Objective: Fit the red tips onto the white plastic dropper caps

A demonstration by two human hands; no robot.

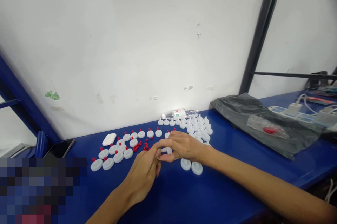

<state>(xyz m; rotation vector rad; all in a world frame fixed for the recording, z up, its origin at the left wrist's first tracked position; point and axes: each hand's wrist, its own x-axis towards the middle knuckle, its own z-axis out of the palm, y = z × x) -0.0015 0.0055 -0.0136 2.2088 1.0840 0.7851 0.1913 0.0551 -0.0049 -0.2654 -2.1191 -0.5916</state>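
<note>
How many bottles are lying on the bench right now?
1: the clear bottle lies on its side by the wall, behind a row of white spouted caps. I see no others.

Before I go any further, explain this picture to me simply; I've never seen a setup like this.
There is no machine here: a person works with bare hands, and a camera worn on the head looks forward and down. The right hand holds a white cap; the left hand meets it, its exact grip partly hidden. On the blue table, red-tipped caps stand to the left, loose red pieces lie near the middle, and caps without red tips stand to the right. A bottle lies by the wall.
</note>
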